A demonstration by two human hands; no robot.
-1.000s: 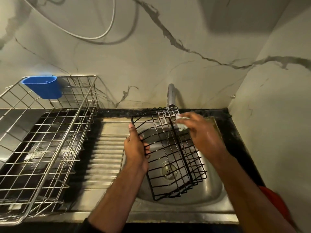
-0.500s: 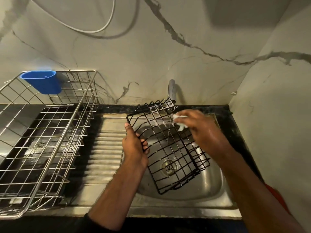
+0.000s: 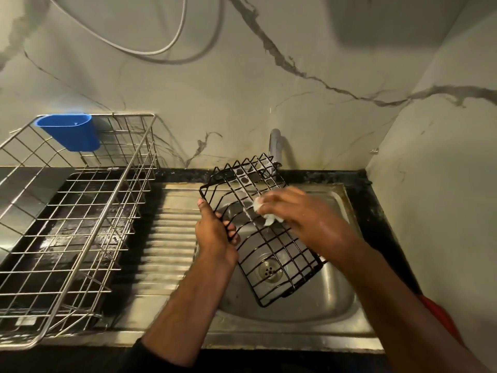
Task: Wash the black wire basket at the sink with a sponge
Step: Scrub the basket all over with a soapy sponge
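Tilting over the sink (image 3: 347,297), black wire basket (image 3: 271,254) gripped by left hand (image 3: 215,235), right hand (image 3: 301,216) pinching sponge (image 3: 265,215).

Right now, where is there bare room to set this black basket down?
The ribbed drainboard, between the steel dish rack and the sink bowl, lies bare. The bowl is crowded: the left hand grips the black wire basket there while the right hand works the sponge.

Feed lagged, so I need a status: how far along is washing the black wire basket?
Mid-scrub. Done: the black wire basket is over the steel sink, the left hand gripping its rim. In hand: the right hand rubs a pale soapy sponge on the wires. Left: rinsing; suds show.
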